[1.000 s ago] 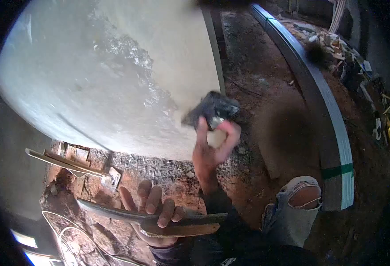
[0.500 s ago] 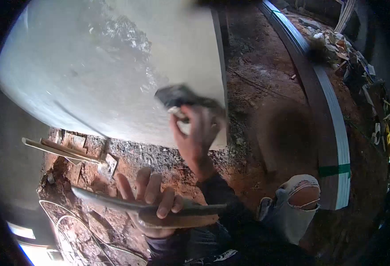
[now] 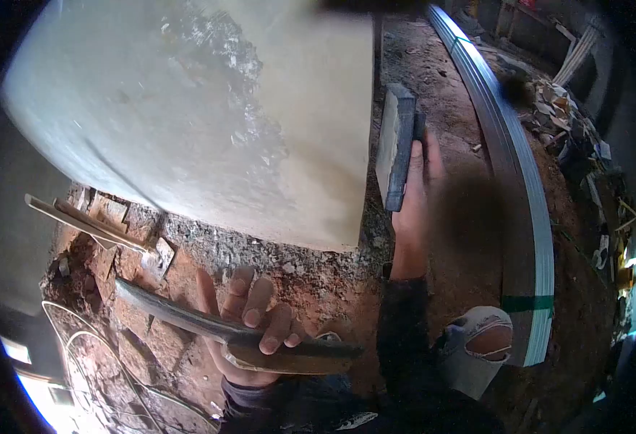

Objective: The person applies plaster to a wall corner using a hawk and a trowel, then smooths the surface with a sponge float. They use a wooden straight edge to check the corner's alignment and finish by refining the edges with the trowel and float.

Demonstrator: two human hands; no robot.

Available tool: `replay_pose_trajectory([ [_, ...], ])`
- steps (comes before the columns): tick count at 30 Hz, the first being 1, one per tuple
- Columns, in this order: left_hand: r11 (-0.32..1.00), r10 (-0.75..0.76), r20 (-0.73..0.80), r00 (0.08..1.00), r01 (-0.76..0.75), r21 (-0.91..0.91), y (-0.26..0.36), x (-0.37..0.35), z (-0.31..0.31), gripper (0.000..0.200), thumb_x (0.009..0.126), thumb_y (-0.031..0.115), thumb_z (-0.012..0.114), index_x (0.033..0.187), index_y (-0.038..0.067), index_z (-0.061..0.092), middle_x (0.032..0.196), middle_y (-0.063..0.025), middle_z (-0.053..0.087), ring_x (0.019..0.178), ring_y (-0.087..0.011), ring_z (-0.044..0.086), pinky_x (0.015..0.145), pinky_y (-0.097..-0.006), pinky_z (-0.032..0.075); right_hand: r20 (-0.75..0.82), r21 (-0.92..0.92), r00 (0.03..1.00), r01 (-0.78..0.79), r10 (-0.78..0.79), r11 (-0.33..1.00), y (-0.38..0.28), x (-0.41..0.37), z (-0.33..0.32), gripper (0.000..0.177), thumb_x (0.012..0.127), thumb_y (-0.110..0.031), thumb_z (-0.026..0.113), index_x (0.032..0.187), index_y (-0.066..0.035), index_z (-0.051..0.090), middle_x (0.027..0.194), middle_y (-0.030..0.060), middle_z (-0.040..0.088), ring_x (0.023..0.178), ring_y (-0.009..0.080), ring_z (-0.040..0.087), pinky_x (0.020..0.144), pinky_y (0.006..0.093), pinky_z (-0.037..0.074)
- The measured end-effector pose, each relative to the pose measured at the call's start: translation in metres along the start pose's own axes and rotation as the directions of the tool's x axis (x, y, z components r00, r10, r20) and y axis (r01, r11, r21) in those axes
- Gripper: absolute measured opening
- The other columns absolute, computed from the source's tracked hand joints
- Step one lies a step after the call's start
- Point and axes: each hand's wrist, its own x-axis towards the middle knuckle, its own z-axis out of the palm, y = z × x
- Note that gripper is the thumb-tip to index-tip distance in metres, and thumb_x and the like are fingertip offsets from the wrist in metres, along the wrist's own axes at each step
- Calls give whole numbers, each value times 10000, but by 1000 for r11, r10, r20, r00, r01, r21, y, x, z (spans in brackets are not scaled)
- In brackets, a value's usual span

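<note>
The right hand point(image 3: 413, 199) grips a plastering float point(image 3: 395, 145), held on edge with its long axis along the right edge of the plastered wall point(image 3: 188, 123), just beside it, while the left hand point(image 3: 249, 329), lower and farther off, clasps a long flat blade point(image 3: 177, 317) crosswise.

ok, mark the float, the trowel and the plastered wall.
float point(image 3: 390, 145): head view, on its flat face.
trowel point(image 3: 166, 312): head view, on the bare blade.
plastered wall point(image 3: 188, 108): head view, on its mid surface.
</note>
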Motion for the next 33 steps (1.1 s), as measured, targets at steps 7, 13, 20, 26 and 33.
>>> replay_pose_trajectory([
  [7,1000,14,-13,1000,-13,21,-5,3,3,596,1015,586,189,1104,78,488,832,-80,534,618,-266,570,715,-496,468,90,-471,994,101,-66,876,101,18,-42,262,976,-154,584,1204,-27,558,1042,53,613,894,115,572,803,271,467],
  [13,997,-52,-26,998,53,52,-7,7,1,602,1017,582,164,1153,78,464,859,-90,535,639,-261,566,730,-499,466,22,23,998,56,-56,998,54,16,-22,310,964,-173,610,1222,-15,540,1044,71,607,954,125,559,840,285,455],
  [20,999,-6,-4,1000,6,43,-9,10,3,544,1026,560,190,1094,90,455,868,-84,536,674,-255,569,739,-484,453,85,-471,992,119,-90,874,118,35,-58,295,931,-213,653,1119,1,574,928,102,614,876,184,592,810,320,483],
  [26,999,-25,3,1000,25,33,-5,4,3,580,1023,570,176,1135,82,468,848,-84,536,635,-261,558,729,-485,449,-191,-404,862,367,-469,838,50,-57,-17,467,759,-138,799,1181,-51,621,1049,91,576,955,241,540,846,385,427],
  [33,1000,-17,24,1000,17,10,8,-3,3,605,1015,588,170,1123,80,481,859,-83,537,645,-267,568,739,-494,455,159,-721,766,521,-623,456,12,-57,40,469,705,-9,798,1147,-20,644,1114,149,563,1000,295,567,882,390,448],
])
